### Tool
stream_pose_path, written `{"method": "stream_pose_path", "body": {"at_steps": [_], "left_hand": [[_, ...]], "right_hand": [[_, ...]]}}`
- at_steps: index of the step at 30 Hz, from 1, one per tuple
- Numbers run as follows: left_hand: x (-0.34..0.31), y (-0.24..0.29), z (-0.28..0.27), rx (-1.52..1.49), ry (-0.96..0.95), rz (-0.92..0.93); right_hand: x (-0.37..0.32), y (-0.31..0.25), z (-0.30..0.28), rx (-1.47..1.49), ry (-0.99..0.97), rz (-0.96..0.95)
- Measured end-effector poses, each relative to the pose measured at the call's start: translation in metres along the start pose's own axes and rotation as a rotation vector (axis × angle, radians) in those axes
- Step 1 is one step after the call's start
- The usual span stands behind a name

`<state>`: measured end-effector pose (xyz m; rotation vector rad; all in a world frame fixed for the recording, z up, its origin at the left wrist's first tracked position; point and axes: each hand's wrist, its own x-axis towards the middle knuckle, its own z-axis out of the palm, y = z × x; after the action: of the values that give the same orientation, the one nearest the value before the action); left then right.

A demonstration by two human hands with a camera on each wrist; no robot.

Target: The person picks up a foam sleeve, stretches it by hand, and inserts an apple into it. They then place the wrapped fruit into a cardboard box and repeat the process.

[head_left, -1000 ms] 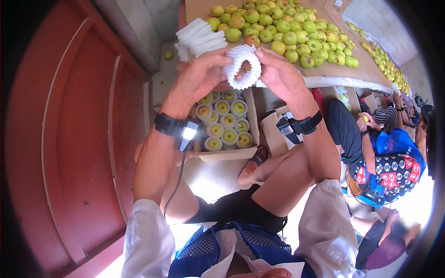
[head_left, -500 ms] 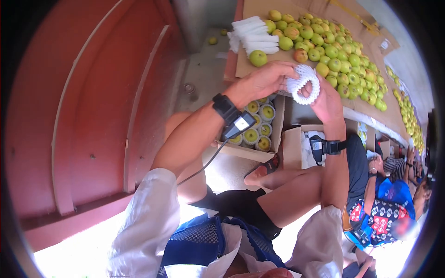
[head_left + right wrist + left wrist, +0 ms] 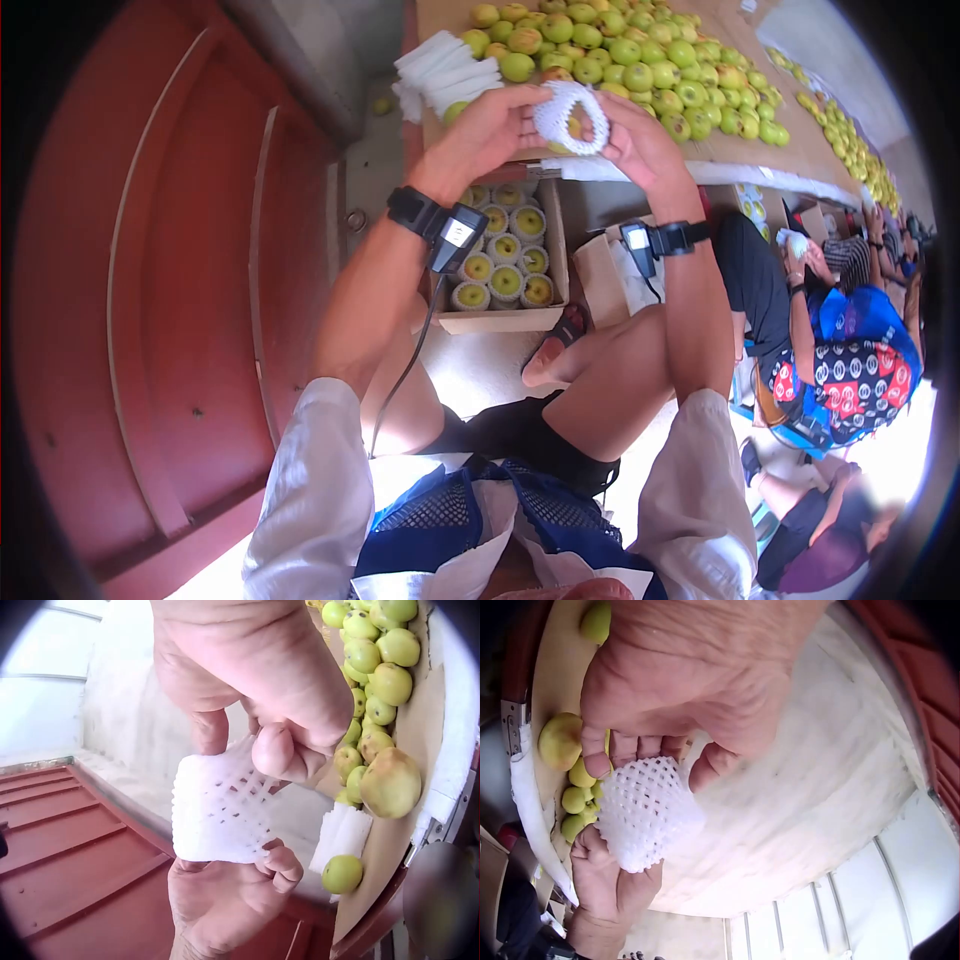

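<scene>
Both hands hold one white foam net sleeve (image 3: pixel 572 117) between them, above the near edge of a table (image 3: pixel 700 150) spread with green-yellow fruit (image 3: pixel 640 60). My left hand (image 3: pixel 520 112) pinches the sleeve's left side and my right hand (image 3: pixel 615 118) pinches its right side, stretching it into an open ring. From the left wrist, the sleeve (image 3: pixel 649 814) hangs under my left fingers (image 3: pixel 641 746), with the right hand (image 3: pixel 607 881) below it. From the right wrist, the right thumb and fingers (image 3: pixel 274 750) pull the sleeve (image 3: pixel 221 806) wide against the left hand (image 3: pixel 225 900). No fruit shows inside it.
A stack of spare foam sleeves (image 3: pixel 445 75) lies at the table's left end. Below the hands, an open cardboard box (image 3: pixel 500 322) holds several sleeved fruit. A red door (image 3: pixel 170 300) fills the left. Another seated person (image 3: pixel 850 340) is at the right.
Both hands have kept hold of the sleeve throughout. The head view swung left and came back. The hands now sit a little higher, over the table's edge.
</scene>
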<state>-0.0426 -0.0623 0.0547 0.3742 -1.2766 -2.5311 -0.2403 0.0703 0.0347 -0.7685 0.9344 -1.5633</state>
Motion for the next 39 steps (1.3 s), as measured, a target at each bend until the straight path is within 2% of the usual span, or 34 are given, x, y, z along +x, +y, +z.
{"method": "stream_pose_path", "body": {"at_steps": [8,16,23,26,29,35,39], "left_hand": [[0.030,-0.025,-0.009,0.123,0.264,-0.045],[0.048,-0.042,-0.017,0.372,0.409,0.056],[0.067,-0.053,-0.033,0.477,0.466,-0.004],[0.067,-0.055,-0.026,0.565,0.545,-0.013],[0.069,-0.058,-0.022,0.716,0.614,-0.015],[0.087,-0.083,-0.049,0.905,0.707,0.024],[0.084,-0.086,-0.044,0.869,0.757,0.065]], "right_hand": [[0.010,0.012,-0.004,-0.192,0.334,0.070],[0.027,0.032,-0.022,-0.338,0.432,0.047],[0.040,0.052,-0.038,-0.436,0.533,0.025],[0.051,0.068,-0.050,-0.618,0.565,-0.092],[0.058,0.079,-0.057,-0.753,0.603,-0.121],[0.065,0.093,-0.062,-1.036,0.635,-0.193],[0.064,0.097,-0.058,-0.846,0.657,-0.241]]}}
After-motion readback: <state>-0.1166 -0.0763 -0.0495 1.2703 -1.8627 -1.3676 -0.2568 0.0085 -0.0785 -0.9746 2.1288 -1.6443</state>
